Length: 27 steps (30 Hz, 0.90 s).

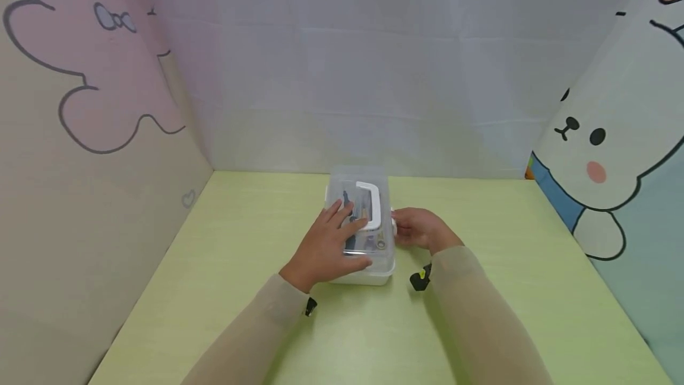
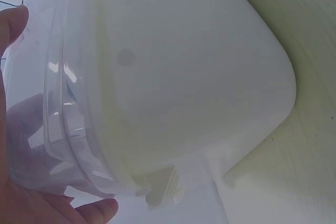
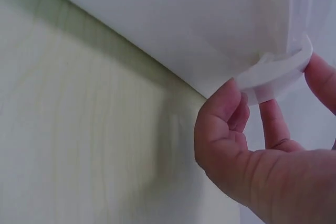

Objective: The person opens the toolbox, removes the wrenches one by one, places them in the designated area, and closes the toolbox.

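Note:
A storage box with a white base (image 2: 199,72) and a clear lid (image 1: 382,262) stands on the table, a white carry handle (image 1: 376,207) on top. My left hand (image 1: 325,249) rests on the lid with its fingers spread. At the right side my right hand (image 1: 422,228) pinches a white latch (image 3: 281,72), which sticks out from the box wall. Another latch (image 2: 161,186) shows in the left wrist view on the opposite side. Through the lid I see dark slim items and a ring-shaped piece (image 1: 381,243); their kinds are unclear.
The pale yellow-green table (image 1: 240,236) extends around the box. A white cloth (image 1: 347,76) hangs behind it, and cartoon-printed panels (image 1: 593,165) stand at both sides. Dark wrist-worn devices (image 1: 420,279) sit under the sleeves.

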Motion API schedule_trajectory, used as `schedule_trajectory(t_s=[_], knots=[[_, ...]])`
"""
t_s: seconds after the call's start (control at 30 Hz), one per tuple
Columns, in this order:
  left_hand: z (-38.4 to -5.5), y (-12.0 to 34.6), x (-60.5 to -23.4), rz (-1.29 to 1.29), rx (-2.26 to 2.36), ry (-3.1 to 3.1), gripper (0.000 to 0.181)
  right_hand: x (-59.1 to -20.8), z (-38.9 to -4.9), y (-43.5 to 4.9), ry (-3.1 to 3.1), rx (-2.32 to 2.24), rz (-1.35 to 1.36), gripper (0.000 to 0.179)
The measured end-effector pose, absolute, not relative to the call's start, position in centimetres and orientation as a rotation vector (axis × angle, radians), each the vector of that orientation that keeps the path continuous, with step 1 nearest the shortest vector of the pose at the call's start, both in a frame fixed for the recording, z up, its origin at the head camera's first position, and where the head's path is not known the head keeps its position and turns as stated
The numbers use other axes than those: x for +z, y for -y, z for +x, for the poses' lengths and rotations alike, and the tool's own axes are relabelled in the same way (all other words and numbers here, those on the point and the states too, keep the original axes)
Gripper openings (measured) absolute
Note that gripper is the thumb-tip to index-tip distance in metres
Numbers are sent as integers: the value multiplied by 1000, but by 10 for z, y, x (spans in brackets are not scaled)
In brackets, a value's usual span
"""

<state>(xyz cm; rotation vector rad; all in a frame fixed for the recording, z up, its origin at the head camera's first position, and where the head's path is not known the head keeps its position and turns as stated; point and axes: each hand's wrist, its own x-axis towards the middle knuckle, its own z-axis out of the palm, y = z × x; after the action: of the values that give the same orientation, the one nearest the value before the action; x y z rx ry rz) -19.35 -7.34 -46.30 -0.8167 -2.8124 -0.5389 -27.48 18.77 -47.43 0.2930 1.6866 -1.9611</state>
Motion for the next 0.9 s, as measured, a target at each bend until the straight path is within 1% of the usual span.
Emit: schedule_trajectory(t_s=[0.1, 0.23, 0.37, 0.57, 0.8, 0.9], knots=[[-192, 75, -465, -807, -545, 2814, 78, -473, -275, -185, -1757, -1901, 234, 13], [-192, 76, -466, -811, -572, 2806, 77, -468, -274, -183, -1858, -1849, 242, 6], [-191, 75, -465, -809, -571, 2803, 77, -463, -274, -182, -1939, -1808, 259, 10], [-192, 76, -464, -811, -559, 2799, 77, -467, -275, -182, -1869, -1876, 313, 8], [-194, 75, -465, -815, -552, 2804, 77, -478, -268, -184, -1717, -2042, 408, 23], [-194, 75, -465, -819, -547, 2794, 78, -482, -266, -186, -1629, -2119, 428, 24]])
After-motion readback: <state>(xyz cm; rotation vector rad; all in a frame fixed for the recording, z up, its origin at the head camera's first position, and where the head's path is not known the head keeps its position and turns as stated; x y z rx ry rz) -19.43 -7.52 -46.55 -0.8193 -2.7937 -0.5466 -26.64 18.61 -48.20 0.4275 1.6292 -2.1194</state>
